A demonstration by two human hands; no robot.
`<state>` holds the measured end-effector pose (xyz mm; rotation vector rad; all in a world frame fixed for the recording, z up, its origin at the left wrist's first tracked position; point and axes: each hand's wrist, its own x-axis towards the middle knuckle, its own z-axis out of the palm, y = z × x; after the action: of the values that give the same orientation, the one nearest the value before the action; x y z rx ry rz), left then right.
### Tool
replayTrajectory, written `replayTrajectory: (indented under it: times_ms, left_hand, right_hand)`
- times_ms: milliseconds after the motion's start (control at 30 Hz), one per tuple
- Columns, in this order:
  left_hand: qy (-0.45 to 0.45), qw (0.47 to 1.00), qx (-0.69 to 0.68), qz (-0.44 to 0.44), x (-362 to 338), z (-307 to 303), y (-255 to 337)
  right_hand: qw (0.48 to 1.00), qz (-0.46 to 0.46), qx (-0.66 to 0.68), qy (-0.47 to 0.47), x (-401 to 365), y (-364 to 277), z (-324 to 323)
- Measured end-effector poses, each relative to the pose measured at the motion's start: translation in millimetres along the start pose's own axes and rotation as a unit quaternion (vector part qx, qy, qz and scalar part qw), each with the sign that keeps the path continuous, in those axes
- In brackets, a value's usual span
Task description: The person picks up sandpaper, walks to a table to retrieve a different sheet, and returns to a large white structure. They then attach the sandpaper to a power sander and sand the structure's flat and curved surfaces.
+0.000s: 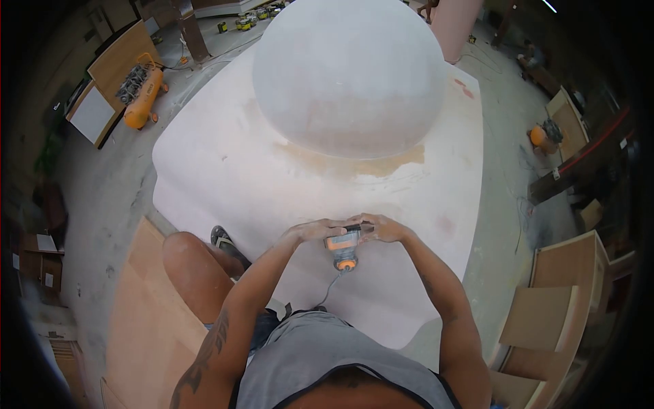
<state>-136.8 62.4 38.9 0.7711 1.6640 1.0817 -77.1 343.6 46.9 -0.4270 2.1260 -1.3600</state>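
Observation:
An orange-and-grey electric sander (343, 244) lies against the large pale, curved panel (225, 184), its cord running back toward my waist. My left hand (319, 230) grips the sander's far end from the left, fingers laid across it. From the right, my right hand (381, 228) holds the same end, with its fingers bent over the dark edge. The two hands nearly meet there, and they hide part of the tool. Just beyond them, a tan patch (327, 163) marks the panel along the foot of a big grey-white dome (347, 75).
A wooden sheet (153, 307) lies beside my bent left leg. Orange air compressors stand at the left (141, 95) and right (543, 138). Curved wooden cabinets (552, 307) stand at the lower right. Yellow tools (248, 20) sit on the far floor. Another person (531, 53) is at the far right.

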Motion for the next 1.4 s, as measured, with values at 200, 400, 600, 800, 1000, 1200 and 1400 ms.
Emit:
replayTrajectory:
  times_ms: [200, 400, 600, 800, 1000, 1200, 1400]
  left_hand:
    - [-0.002, 1.000, 0.004, -0.005, 5.0, -4.1, -2.1]
    - [-0.006, 1.000, 0.007, -0.029, 8.6, -6.3, -0.6]
    - [-0.022, 0.998, 0.016, -0.063, 11.9, -9.4, 5.5]
    - [-0.028, 0.996, 0.013, -0.085, 13.5, -10.7, 8.1]
    - [-0.021, 0.995, -0.003, -0.095, 9.3, -7.9, 18.1]
    - [0.051, 0.996, -0.072, -0.016, -1.3, 14.5, 18.4]
    - [0.144, 0.988, -0.043, -0.024, -21.0, 36.9, 6.2]
  right_hand:
    - [1.000, -0.016, 0.019, 0.011, -3.3, -1.4, 3.0]
    - [0.998, -0.047, 0.017, 0.043, -0.8, 3.6, 2.7]
    - [0.994, -0.086, 0.018, 0.060, -0.3, 12.6, 5.6]
    - [0.993, -0.104, 0.009, 0.057, 14.0, 47.7, -0.1]
    - [0.973, -0.147, -0.022, 0.177, -5.4, 43.3, 15.1]
    - [0.900, 0.197, 0.337, 0.193, -68.4, 56.3, 114.7]
    - [0.669, 0.080, 0.672, 0.307, -19.9, 2.4, 205.9]
